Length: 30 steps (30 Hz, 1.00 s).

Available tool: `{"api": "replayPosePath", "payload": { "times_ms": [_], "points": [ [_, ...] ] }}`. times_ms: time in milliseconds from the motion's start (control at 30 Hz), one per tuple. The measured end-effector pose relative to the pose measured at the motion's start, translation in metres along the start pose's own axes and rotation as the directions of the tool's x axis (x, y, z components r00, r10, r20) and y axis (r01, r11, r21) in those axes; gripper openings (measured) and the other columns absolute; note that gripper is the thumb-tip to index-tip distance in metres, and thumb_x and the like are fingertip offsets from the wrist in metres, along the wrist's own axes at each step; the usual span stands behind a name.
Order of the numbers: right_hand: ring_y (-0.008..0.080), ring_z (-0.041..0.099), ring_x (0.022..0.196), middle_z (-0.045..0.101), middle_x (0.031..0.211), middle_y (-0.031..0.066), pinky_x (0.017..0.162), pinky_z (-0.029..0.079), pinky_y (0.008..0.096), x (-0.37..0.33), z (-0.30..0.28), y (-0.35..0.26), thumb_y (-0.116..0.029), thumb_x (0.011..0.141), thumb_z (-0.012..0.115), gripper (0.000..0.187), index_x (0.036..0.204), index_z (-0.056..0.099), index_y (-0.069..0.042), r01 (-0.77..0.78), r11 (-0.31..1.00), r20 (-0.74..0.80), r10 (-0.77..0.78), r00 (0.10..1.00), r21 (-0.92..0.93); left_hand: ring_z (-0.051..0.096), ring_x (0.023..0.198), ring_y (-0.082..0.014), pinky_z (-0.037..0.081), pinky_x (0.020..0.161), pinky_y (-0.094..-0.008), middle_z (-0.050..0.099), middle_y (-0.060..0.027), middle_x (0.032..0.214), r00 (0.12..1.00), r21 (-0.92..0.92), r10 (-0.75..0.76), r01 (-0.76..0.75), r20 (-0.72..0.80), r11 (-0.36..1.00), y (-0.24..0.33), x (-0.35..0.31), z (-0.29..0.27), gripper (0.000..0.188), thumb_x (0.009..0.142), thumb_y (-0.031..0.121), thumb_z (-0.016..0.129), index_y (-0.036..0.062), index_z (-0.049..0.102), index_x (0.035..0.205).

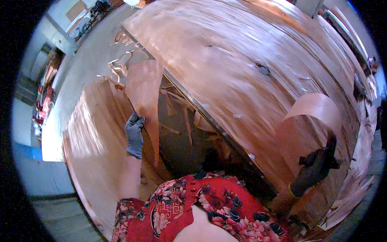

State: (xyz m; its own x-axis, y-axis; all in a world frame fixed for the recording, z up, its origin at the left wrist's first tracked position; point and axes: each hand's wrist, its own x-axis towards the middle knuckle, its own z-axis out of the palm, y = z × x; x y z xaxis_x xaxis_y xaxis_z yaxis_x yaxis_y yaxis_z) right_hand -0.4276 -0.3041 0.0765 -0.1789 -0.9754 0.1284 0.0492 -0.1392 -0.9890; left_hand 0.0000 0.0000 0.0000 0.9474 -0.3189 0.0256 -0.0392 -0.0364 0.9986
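My left hand [135, 135], in a grey glove, is closed on the edge of a thin wood veneer strip [144, 86]. The strip stands up from my fingers and its narrow end hangs below them. At the right, my right hand [314, 171] wears a dark glove and is closed around a dark object whose kind is lost in shadow. Just beyond it, a curled piece of veneer [314, 105] arches up over the large veneer sheet [209, 68]. That sheet covers the broad stack before me and has a small hole [263, 69].
A second veneer pile [90, 121] stands at my left. In the gap between the stacks, scraps [187, 125] lie on the floor. More loose strips [119, 66] lie at the far end. Ragged sheet edges [350, 201] stick out at the right. A pillar [60, 36] stands far left.
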Motion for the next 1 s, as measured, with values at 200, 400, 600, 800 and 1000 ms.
{"api": "replayPosePath", "payload": {
  "times_ms": [200,400,600,800,1000],
  "points": [
    [0.0062,0.035,0.047,0.044,0.059,-0.0021,0.04,0.035,0.0214,0.042,0.12,-0.044,-0.017,0.089,0.05,0.034,0.12,0.055,-0.001,0.22,0.951,-0.126,-0.25,0.96,-0.216,0.056,0.09,-0.01,0.045,0.081,-0.0236,0.063,-0.0034,0.101,1.0,0.15,-0.011,0.011,-0.001,0.989,-0.01,0.104,0.025,0.027,0.085,0.001,0.055,-0.0027,0.06,0.112],
    [0.0055,0.035,0.046,0.04,0.058,-0.0022,0.037,0.033,0.0215,0.04,0.203,-0.048,-0.018,0.089,0.051,0.037,0.122,0.052,0.0,0.216,0.944,-0.177,-0.264,0.948,-0.25,0.053,0.083,-0.0094,0.045,0.076,-0.0253,0.062,0.0014,0.091,0.98,0.291,0.057,-0.113,0.193,0.95,-0.031,0.264,0.043,0.025,0.083,0.002,0.055,-0.0004,0.064,0.106],
    [0.0056,0.032,0.047,0.036,0.062,-0.0055,0.04,0.028,0.0202,0.087,0.294,-0.029,-0.015,0.088,0.047,0.047,0.132,0.04,0.0,0.185,0.98,0.147,-0.194,0.97,0.07,0.053,0.077,-0.0131,0.044,0.072,-0.0302,0.06,-0.0079,0.08,0.891,0.775,-0.017,-0.385,0.454,0.501,0.003,0.406,0.134,0.036,0.083,0.021,0.057,0.0008,0.055,0.112],
    [0.0145,0.055,0.087,0.058,0.101,0.007,0.075,0.044,0.0278,0.066,0.405,0.013,-0.013,0.089,0.053,0.033,0.119,0.052,-0.001,0.163,0.986,0.604,-0.145,0.784,0.024,0.048,0.116,-0.0332,0.039,0.093,-0.0382,0.045,-0.023,0.13,0.001,0.191,-0.191,-0.032,0.982,0.981,0.022,0.321,0.264,0.103,0.072,0.081,0.032,-0.0008,0.031,0.135],
    [0.0219,0.042,0.123,0.054,0.125,0.0122,0.1,0.033,0.0346,0.026,0.406,0.059,-0.015,0.087,0.058,0.022,0.105,0.065,-0.004,-0.072,0.995,0.797,0.099,0.595,-0.069,0.042,0.122,-0.0304,0.026,0.107,-0.043,0.041,-0.019,0.135,0.282,-0.186,-0.162,0.877,0.945,0.442,0.005,0.301,0.324,0.091,0.081,0.073,0.03,-0.0019,0.034,0.133]
  ]
}}
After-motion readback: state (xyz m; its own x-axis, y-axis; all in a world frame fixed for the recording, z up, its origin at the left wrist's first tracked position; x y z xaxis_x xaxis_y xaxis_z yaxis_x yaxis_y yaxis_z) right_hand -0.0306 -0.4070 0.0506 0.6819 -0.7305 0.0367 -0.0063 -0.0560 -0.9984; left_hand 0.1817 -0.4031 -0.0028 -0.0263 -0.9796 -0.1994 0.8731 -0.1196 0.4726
